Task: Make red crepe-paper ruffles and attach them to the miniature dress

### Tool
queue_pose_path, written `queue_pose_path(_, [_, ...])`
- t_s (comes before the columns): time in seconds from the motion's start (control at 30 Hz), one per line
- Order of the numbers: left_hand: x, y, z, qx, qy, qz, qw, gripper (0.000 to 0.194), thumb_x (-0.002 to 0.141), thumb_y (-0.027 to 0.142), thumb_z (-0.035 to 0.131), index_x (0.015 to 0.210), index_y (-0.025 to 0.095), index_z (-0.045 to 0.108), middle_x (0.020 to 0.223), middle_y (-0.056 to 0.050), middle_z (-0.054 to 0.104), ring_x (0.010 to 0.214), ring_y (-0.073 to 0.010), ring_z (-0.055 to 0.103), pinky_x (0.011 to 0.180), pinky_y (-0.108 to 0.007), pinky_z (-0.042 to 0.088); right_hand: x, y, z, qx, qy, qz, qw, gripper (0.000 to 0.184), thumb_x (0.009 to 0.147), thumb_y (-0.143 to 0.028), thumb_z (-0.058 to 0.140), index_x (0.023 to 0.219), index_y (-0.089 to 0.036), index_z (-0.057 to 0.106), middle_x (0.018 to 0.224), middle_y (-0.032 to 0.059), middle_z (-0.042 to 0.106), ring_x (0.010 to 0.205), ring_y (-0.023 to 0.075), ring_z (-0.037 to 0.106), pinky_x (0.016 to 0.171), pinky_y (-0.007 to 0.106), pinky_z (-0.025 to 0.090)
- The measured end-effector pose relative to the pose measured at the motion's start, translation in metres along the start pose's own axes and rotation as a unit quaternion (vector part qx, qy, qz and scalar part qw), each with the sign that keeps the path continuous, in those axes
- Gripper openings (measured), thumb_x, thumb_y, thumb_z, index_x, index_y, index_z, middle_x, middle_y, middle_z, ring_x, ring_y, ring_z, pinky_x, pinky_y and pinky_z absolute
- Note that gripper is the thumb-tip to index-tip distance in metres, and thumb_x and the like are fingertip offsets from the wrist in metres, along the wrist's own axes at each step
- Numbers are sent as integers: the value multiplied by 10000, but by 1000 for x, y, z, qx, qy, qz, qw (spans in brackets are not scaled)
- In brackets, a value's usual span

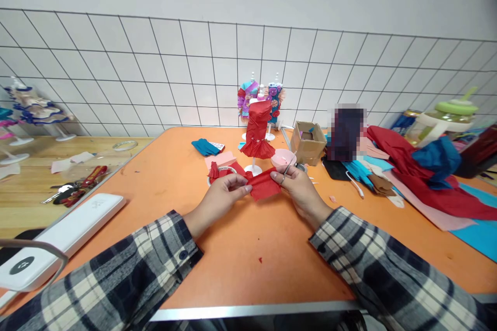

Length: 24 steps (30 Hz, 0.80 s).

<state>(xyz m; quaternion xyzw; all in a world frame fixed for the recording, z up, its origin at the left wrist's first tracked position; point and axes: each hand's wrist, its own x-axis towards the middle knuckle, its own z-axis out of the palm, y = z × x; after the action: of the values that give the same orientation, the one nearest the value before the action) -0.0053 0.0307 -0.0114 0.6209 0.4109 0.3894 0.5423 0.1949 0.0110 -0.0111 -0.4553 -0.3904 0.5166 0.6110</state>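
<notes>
A piece of red crepe paper is stretched between my hands above the orange table. My left hand pinches its left end between thumb and fingers. At the other end, my right hand grips the paper's upper corner. A slim metal tool also sticks up from my right hand; whether it is tweezers or scissors I cannot tell. Just beyond the paper stands a small dress form in a red paper dress, on a white base. More red paper lies by a roll of tape behind my left hand.
Behind are two decorated dress forms, a pink bowl and a cardboard box. Red cloth-like paper and a lidded cup are on the right. A white power bank and keys are at left.
</notes>
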Motion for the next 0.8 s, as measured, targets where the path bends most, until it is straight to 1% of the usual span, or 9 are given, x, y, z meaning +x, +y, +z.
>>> queue_pose_path(0.1, [-2,3,0,-47,-25,2,999,289,691,355,762,852,166,614,847,-25,648,798,-170,628,780,-325,497,0,1,0,11,-2,2,1000,434,511,-388,866,780,-154,618,753,0,674,690,125,592,675,258,457])
queue_pose_path(0.17, [-4,6,-1,-67,-24,31,997,392,680,330,786,997,183,609,1027,-66,669,997,-215,628,887,-349,483,-1,2,0,6,-9,-3,1000,419,522,-374,867,775,-156,614,762,0,679,699,123,594,681,256,457])
queue_pose_path(0.27, [-6,9,0,-81,-31,52,995,597,683,334,799,1214,216,553,1297,-104,594,1249,-260,512,1011,-373,425,-5,4,2,2,-42,-3,999,379,568,-364,854,788,-161,621,777,-2,685,710,122,600,687,253,463])
queue_pose_path(0.3, [-6,9,1,-73,-37,39,996,607,683,349,800,1223,211,560,1302,-109,596,1247,-274,517,1003,-381,431,-7,5,3,2,-56,0,998,368,583,-362,848,797,-161,627,780,-2,685,714,121,602,690,252,464])
queue_pose_path(0.37, [-6,8,3,-45,-55,-9,997,539,669,382,806,1132,173,624,1193,-115,662,1135,-292,596,931,-390,473,-10,6,5,5,-73,8,997,358,598,-361,844,807,-160,634,783,-1,687,717,122,605,694,253,468])
queue_pose_path(0.47, [-5,5,4,-35,-55,-49,997,415,651,395,813,951,143,676,964,-81,723,913,-249,676,820,-356,508,-11,7,4,13,-85,23,996,362,614,-373,840,828,-163,637,801,2,690,714,123,611,706,262,471])
queue_pose_path(0.6, [-4,7,2,-56,-18,-11,998,326,662,368,803,881,158,682,960,-45,718,849,-189,678,802,-305,511,-7,6,0,-16,-110,46,993,409,630,-391,830,925,-163,661,870,21,701,769,145,630,767,294,475])
queue_pose_path(0.7, [-4,10,0,-33,-17,-16,999,312,672,372,786,864,149,681,949,-61,714,850,-209,678,812,-335,516,-6,4,-1,-45,-85,24,995,393,597,-398,836,846,-153,656,796,10,686,724,140,612,728,287,471])
queue_pose_path(0.8, [-4,11,-2,3,16,19,1000,433,672,346,791,1035,155,655,1061,-100,690,989,-257,656,892,-394,500,-8,1,1,-77,-84,-5,993,361,606,-398,821,803,-150,649,765,7,673,709,137,601,706,278,462])
